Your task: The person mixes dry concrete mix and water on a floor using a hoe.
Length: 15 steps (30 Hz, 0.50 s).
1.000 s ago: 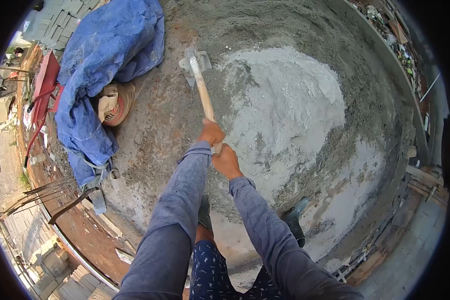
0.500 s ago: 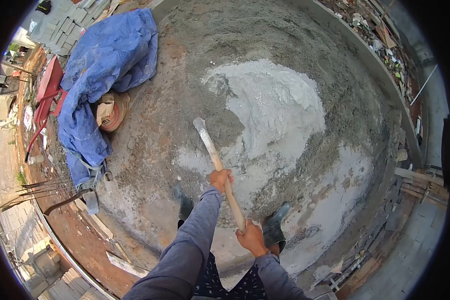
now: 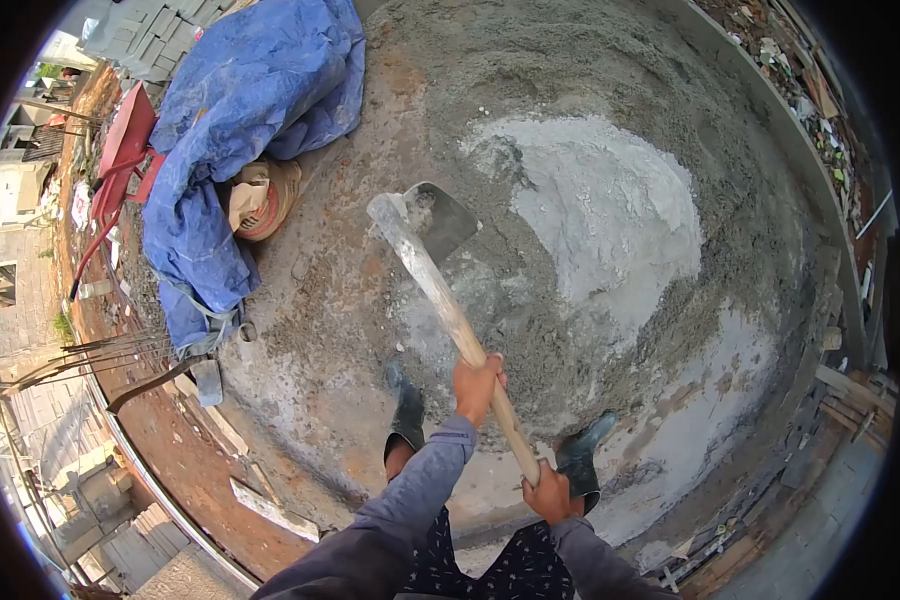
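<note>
My left hand (image 3: 478, 386) is wrapped around the middle of a hoe's wooden handle (image 3: 438, 292). Lower down, my right hand (image 3: 548, 493) grips the same handle near its end. The hoe's flat metal blade (image 3: 444, 222) shows in full, apparently held above the ground, left of a mound of pale grey powder (image 3: 620, 210). Darker grey sand (image 3: 450, 75) surrounds the powder and is partly mixed with it. My boots (image 3: 406, 408) stand on either side of the handle.
A crumpled blue tarp (image 3: 255, 85) lies at the left beside a paper sack (image 3: 250, 200) and a red wheelbarrow (image 3: 122, 150). Another hoe (image 3: 206, 382) rests at the lower left, near thin metal rods. A low wall (image 3: 805, 130) borders the right, with rubble beyond.
The hoe head has come up out of the grey mix, so its blade now shows. Both hands stay on the handle and appear lower right as the view shifts.
</note>
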### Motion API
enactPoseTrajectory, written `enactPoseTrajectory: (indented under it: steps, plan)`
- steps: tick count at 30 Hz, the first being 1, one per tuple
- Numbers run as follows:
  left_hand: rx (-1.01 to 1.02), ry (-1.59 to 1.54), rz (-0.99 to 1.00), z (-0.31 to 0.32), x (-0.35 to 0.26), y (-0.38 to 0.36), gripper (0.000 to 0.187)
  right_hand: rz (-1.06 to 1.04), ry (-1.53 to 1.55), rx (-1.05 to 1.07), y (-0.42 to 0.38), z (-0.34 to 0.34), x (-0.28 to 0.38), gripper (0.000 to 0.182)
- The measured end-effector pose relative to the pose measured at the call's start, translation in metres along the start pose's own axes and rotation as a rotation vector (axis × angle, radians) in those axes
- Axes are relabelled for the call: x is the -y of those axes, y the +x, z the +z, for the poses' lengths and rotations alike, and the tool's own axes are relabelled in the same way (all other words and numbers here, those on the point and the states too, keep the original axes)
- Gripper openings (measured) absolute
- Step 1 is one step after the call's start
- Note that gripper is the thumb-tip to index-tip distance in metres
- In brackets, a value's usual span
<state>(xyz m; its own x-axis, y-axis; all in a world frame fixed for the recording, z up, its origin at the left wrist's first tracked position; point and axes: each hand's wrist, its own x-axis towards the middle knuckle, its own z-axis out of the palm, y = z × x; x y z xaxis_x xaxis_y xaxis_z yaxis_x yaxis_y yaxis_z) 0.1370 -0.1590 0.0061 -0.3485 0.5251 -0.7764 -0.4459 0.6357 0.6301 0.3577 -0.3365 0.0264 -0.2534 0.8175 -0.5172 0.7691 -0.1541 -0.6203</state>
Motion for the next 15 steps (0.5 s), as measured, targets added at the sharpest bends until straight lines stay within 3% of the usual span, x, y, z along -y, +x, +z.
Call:
enactPoseTrajectory:
  steps: [3, 4, 6, 8, 11, 15]
  plan:
    - [-0.107, 0.296, 0.272, -0.031, -0.083, 0.106, 0.035, -0.068, 0.054, -0.014, 0.133, 0.039, 0.088, 0.045]
    - [-0.193, 0.523, 0.225, -0.037, -0.113, 0.129, 0.047, -0.070, 0.134, -0.020, 0.175, 0.046, 0.122, 0.043]
    - [-0.330, 0.800, 0.187, -0.050, -0.130, 0.185, 0.053, -0.025, 0.186, -0.021, 0.244, 0.050, 0.189, 0.036]
    - [-0.291, 0.941, 0.125, -0.058, -0.143, 0.207, 0.059, 0.007, 0.225, -0.004, 0.300, 0.067, 0.222, 0.037]
    - [-0.137, 1.005, 0.033, -0.077, -0.135, 0.216, 0.067, 0.034, 0.209, 0.026, 0.310, 0.068, 0.240, 0.040]
    - [0.039, 1.119, -0.004, -0.098, -0.070, 0.178, 0.078, 0.130, 0.111, 0.155, 0.238, 0.057, 0.205, 0.039]
